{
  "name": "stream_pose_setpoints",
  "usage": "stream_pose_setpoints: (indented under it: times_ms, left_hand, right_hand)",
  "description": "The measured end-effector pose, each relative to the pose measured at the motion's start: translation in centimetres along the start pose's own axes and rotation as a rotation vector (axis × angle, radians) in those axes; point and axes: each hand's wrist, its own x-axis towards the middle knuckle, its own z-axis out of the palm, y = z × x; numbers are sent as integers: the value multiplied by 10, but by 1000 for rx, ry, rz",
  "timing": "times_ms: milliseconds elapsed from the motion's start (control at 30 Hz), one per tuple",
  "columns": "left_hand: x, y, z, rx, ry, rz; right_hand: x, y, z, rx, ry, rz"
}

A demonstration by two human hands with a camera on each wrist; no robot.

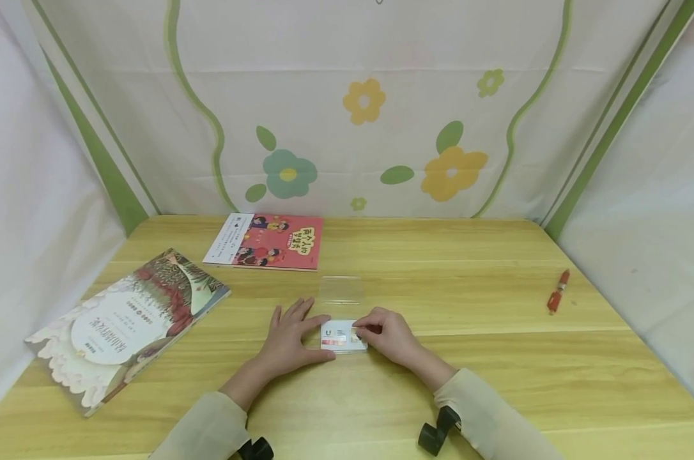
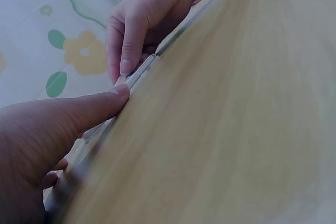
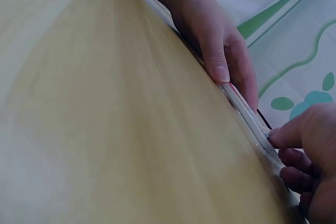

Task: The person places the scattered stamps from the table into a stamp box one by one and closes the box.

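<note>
A small white card-like block (image 1: 337,337) with printed marks and a reddish strip lies in a clear plastic case on the table. The case's clear lid (image 1: 340,289) is laid back behind it. My left hand (image 1: 286,338) holds the left end between thumb and forefinger, one at the front edge, the other at the back corner. In the left wrist view its thumb presses the case's side. My right hand (image 1: 392,335) is over the right end, thumb and forefinger pinching a tiny gold-and-dark piece (image 1: 355,335), mostly hidden by the fingertips.
A red picture book (image 1: 284,243) lies at the back left. Another illustrated book (image 1: 128,326) lies slanted along the left side. Far to the right is a red pen (image 1: 558,292). A flowered curtain (image 1: 404,108) hangs behind the wooden table (image 1: 496,275).
</note>
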Motion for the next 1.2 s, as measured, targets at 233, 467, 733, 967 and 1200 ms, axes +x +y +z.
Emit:
stream_pose_setpoints:
  times_ms: [233, 467, 733, 967, 1200]
  left_hand:
    - [-1, -1, 0, 4, 3, 3]
    - [-1, 0, 0, 7, 0, -1]
    - [0, 2, -2, -3, -6, -1]
    - [0, 2, -2, -4, -15, -10]
    - [-1, 2, -2, -8, -16, -9]
  right_hand:
    - [0, 2, 1, -19, -4, -18]
    - [1, 2, 1, -38, -5, -24]
    - [0, 3, 1, -37, -2, -16]
    - [0, 4, 1, -44, -10, -24]
    - [0, 5, 1, -57, -11, -26]
